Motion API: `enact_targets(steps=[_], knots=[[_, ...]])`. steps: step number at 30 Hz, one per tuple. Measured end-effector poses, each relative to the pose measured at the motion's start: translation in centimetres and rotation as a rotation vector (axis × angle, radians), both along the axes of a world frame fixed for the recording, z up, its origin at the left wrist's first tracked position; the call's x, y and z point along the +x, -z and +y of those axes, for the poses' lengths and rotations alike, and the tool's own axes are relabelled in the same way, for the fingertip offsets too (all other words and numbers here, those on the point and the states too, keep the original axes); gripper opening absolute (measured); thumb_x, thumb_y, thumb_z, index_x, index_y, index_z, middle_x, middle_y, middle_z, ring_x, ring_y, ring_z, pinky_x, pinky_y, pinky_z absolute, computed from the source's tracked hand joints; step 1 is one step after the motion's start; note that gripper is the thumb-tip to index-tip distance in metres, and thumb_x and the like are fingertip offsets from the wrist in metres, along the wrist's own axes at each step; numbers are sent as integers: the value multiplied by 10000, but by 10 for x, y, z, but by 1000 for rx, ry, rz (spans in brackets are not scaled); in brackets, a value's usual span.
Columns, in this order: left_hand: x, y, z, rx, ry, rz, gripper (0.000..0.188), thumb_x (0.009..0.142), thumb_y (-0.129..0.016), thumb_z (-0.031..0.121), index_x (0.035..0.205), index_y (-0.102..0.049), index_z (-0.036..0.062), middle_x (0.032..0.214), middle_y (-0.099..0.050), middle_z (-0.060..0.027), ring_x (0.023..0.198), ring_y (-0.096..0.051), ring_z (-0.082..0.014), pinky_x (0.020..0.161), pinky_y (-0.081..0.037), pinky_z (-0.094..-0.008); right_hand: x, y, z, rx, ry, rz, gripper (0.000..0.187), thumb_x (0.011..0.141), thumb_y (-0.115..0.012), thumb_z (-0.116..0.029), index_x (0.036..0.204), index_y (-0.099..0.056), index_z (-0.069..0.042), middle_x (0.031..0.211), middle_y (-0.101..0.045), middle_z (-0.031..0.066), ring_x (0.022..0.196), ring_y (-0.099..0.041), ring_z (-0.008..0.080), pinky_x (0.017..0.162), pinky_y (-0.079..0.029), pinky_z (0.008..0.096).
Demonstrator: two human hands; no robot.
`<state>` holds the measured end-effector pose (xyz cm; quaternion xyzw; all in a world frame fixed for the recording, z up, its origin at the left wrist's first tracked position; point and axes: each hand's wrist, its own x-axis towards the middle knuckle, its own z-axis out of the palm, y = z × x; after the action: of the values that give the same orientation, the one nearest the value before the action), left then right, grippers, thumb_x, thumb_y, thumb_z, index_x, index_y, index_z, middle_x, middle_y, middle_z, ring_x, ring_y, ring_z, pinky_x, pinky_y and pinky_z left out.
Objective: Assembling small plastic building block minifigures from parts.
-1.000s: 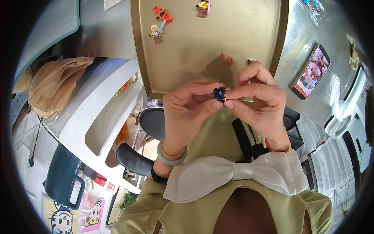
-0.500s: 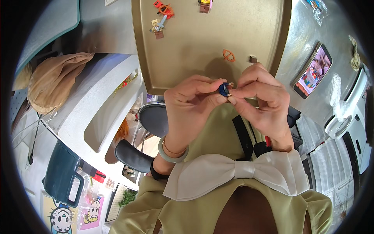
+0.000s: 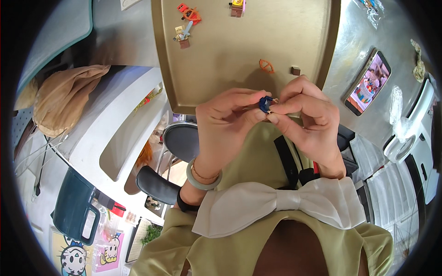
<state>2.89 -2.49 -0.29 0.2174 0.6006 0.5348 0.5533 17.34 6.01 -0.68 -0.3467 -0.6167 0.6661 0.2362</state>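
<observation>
Over the near edge of a gold baking tray [image 3: 221,50], my left hand [image 3: 225,117] pinches a small dark-blue toy minifigure torso [image 3: 264,104] between thumb and fingertips. My right hand [image 3: 306,112] grips the same piece from the other side, thumb and forefinger closed at its pale arm ends. Just beyond my fingers lie an orange oval toy piece [image 3: 266,66] and a small brown block [image 3: 295,71]. Farther back on the tray rest a red minifigure [image 3: 189,13], a minifigure with a grey sword [image 3: 182,37], and a yellow-and-brown minifigure [image 3: 237,8].
Right of the tray, a phone [image 3: 368,83] with its screen lit lies on the metal table, near a clear plastic bag [image 3: 375,14]. To the left are a white shelf unit [image 3: 124,124], a brown cloth bag [image 3: 69,99], a dark chair [image 3: 181,140] and a teal jug [image 3: 76,204].
The view has shifted slightly, so the tray and its toys sit a little lower and farther left. Both hands keep hold of the blue torso, which has turned a little.
</observation>
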Motion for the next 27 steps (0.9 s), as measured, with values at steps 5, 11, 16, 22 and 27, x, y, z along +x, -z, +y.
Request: enact_targets(steps=[5, 11, 16, 22, 27], knots=[[-5, 0, 2, 40, -28, -201, 255, 784, -607, -84, 1034, -604, -34, 989, -620, -134, 880, -627, -195, 739, -541, -275, 9, -9, 6, 28, 100, -74, 192, 657, -704, 49, 835, -653, -3, 789, -548, 64, 720, -535, 180, 610, -426, 256], [-11, 2, -5, -35, -37, -239, 277, 836, -583, -9, 1110, -555, -32, 1009, -615, -150, 906, -624, -206, 734, -553, -303, 9, -1, 8, 282, 88, -298, 199, 663, -693, 20, 855, -645, -4, 791, -569, 80, 709, -534, 222, 632, -429, 287], [-19, 11, -12, -103, -120, -290, 309, 861, -571, 50, 1158, -519, -19, 1023, -610, -158, 919, -621, -214, 738, -552, -306, -7, 21, 12, 577, 97, -491, 184, 644, -683, 13, 819, -634, -15, 751, -541, 69, 721, -495, 243, 640, -416, 334], [-20, 11, -12, -81, -115, -353, 327, 839, -582, 4, 1159, -517, -15, 1053, -599, -165, 931, -617, -215, 768, -540, -309, -27, 36, 1, 646, 61, -599, 236, 625, -700, -32, 849, -627, -39, 759, -507, 58, 763, -472, 250, 692, -390, 347], [-20, 12, -12, -82, -127, -364, 332, 828, -584, -21, 1154, -521, -12, 1067, -594, -163, 934, -615, -210, 776, -535, -304, -29, 43, 1, 642, 79, -651, 208, 627, -692, -25, 815, -611, -58, 774, -522, 51, 788, -483, 246, 697, -374, 347]])
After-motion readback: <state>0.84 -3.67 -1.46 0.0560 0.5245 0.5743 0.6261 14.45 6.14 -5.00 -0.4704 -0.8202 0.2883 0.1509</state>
